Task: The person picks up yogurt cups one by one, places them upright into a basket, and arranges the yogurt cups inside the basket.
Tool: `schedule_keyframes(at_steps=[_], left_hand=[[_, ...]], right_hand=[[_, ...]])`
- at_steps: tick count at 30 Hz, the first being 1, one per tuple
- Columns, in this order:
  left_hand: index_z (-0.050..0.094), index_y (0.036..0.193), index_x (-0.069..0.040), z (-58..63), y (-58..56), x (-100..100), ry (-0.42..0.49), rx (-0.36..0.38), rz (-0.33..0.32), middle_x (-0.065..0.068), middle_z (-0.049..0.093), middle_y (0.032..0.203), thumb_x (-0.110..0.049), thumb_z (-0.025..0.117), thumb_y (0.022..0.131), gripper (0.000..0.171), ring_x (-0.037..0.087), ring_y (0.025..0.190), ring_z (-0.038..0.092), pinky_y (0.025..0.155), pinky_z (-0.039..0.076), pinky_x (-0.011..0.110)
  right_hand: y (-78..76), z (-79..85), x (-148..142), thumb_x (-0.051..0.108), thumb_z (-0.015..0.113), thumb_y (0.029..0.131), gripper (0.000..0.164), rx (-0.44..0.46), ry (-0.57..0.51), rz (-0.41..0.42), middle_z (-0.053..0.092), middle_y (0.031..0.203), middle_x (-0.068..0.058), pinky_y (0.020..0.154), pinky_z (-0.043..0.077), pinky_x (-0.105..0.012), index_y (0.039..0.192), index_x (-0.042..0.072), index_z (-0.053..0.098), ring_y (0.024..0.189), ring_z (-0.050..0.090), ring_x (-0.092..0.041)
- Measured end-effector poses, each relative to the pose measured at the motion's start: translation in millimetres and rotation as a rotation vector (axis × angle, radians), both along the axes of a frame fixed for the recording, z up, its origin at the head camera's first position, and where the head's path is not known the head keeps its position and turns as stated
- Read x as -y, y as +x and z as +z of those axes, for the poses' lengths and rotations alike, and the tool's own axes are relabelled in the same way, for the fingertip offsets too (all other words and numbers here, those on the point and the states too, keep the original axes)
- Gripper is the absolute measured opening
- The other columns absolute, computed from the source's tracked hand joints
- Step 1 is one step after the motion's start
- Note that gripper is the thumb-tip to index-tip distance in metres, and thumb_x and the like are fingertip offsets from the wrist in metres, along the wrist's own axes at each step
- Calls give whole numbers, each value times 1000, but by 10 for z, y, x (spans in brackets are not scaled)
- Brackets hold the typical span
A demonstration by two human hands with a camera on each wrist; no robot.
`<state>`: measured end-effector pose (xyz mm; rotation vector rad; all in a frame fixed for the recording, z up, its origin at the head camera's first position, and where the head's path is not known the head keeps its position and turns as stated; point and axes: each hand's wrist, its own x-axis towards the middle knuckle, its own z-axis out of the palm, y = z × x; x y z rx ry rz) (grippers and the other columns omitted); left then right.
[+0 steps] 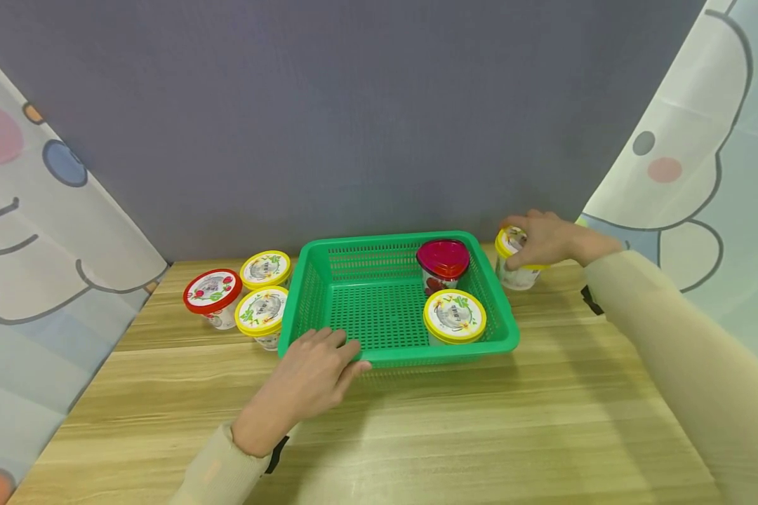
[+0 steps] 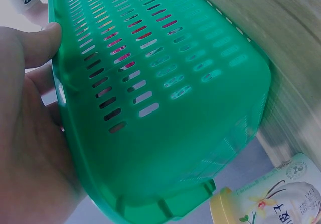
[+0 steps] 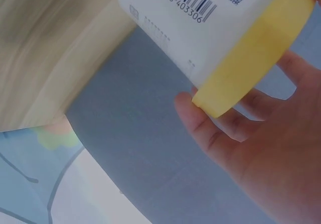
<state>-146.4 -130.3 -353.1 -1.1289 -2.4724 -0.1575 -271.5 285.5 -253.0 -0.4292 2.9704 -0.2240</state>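
My right hand (image 1: pixel 546 240) grips a white tub (image 1: pixel 516 275) by its yellow lid (image 3: pixel 256 53), just right of the green plastic basket (image 1: pixel 335 245). In the right wrist view the fingers curl over the lid's edge, and a barcode shows on the tub's side. With my left hand (image 1: pixel 318 368) I hold the basket's near rim at its front left, thumb outside in the left wrist view. Inside the basket, on its right side, are a tub with a dark pink, heart-like lid (image 1: pixel 443 259) and a yellow-lidded tub (image 1: pixel 455 317) in front of it.
Left of the basket stand a red-lidded tub (image 1: pixel 213 292) and two yellow-lidded tubs, one behind (image 1: pixel 265 269) and one in front (image 1: pixel 262 311). A grey panel (image 1: pixel 366 126) rises behind the wooden table (image 1: pixel 480 435). Cartoon-printed cloths hang at both sides.
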Motion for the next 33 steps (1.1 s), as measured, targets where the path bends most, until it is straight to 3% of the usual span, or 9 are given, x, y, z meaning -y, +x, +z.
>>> schedule_keyframes(at_steps=[15, 33], left_hand=[[61, 83, -16, -6, 6, 7, 8, -1, -2, -5, 45, 70, -38, 67, 97, 26, 15, 64, 41, 59, 37, 28], [63, 86, -16, 3, 13, -1, 5, 2, -1, -5, 45, 71, -39, 66, 98, 26, 15, 63, 41, 59, 37, 28]], right_hand=[[36, 206, 114, 38, 76, 77, 77, -50, 20, 21, 51, 120, -26, 75, 49, -55, 143, 9, 49, 104, 49, -44], [78, 344, 186, 39, 75, 82, 77, -26, 11, 9, 49, 123, -24, 75, 51, -54, 146, 11, 46, 109, 45, -43]])
